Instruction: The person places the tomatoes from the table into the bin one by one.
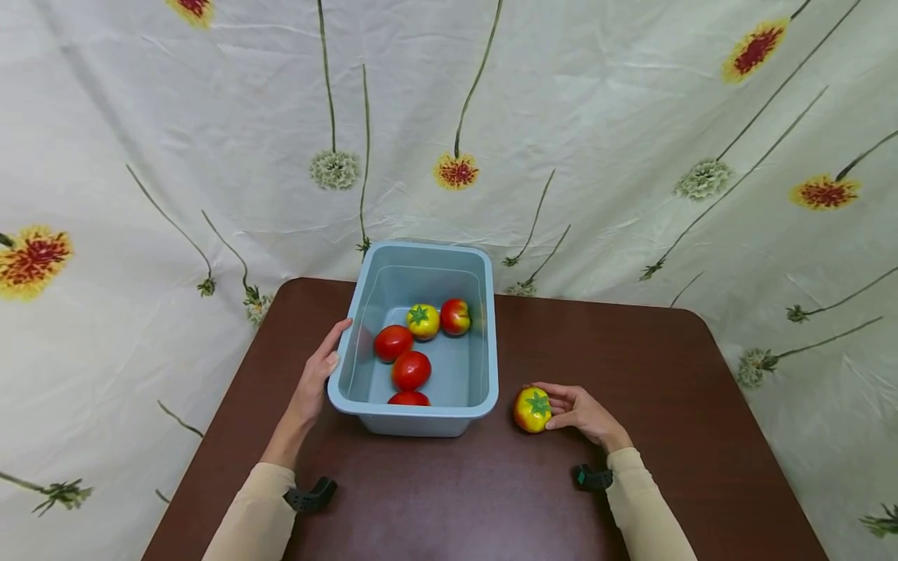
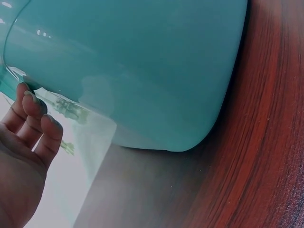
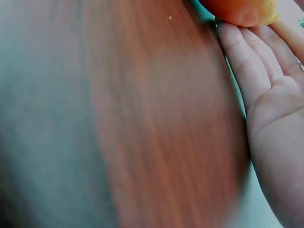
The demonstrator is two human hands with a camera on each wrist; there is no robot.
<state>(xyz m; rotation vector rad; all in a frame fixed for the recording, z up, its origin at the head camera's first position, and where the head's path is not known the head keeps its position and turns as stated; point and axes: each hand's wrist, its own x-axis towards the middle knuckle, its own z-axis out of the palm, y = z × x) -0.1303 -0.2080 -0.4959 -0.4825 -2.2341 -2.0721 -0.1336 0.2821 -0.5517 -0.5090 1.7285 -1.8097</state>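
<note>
My right hand (image 1: 584,414) holds a red-and-yellow tomato (image 1: 531,410) with a green star-shaped top, thumb on the near side and fingers on the far side. In the right wrist view the same tomato (image 3: 244,10) sits at the fingertips. A light blue plastic bin (image 1: 414,410) stands left of it. Against the bin's left rim rests my left hand (image 1: 311,387), its index finger stretched along the edge. From the left wrist, the fingers (image 2: 29,127) are slightly bent, the topmost fingertip right at the rim. Several red tomatoes (image 1: 411,371) and yellow-red ones (image 1: 423,321) lie inside.
The dark brown table (image 1: 603,343) has rounded far corners. Behind it hangs a white cloth (image 1: 596,93) printed with flowers, close to the bin's far side. Black bands with small devices (image 1: 312,495) are worn on both wrists.
</note>
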